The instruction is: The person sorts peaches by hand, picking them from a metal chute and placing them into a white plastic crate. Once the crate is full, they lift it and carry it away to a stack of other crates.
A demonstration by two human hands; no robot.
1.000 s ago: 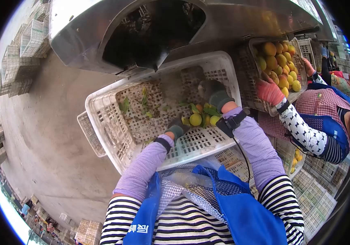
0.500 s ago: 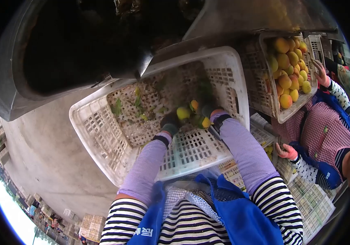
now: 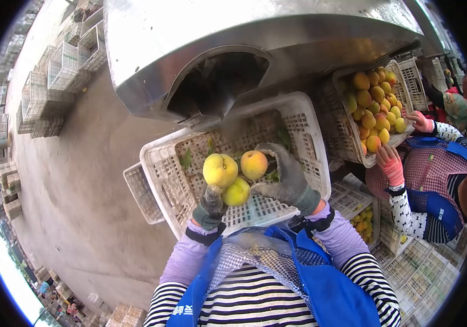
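Observation:
Three peaches are lifted close together between my gloved hands, over a white plastic crate (image 3: 160, 177). A large yellow peach (image 3: 220, 170) rests on the fingers of my left hand (image 3: 210, 208), which also reaches the side of a greenish-yellow peach (image 3: 235, 193). My right hand (image 3: 293, 182) curves round a smaller orange peach (image 3: 254, 164), with its thumb pointing toward the greenish one. Leaf scraps (image 3: 186, 158) lie on the crate's perforated bottom. Both gloves are dark grey.
A metal machine with a dark opening (image 3: 217, 82) overhangs the crate's far side. To the right, a co-worker's gloved hands (image 3: 391, 165) touch a crate full of peaches (image 3: 372, 103). More crates (image 3: 359, 199) stand below right; stacked crates (image 3: 43, 103) are at far left.
My hands have come up from the crate's bottom, bringing the peaches toward me. The view has tilted up, showing more of the machine. The co-worker's lower hand has moved up to the full crate.

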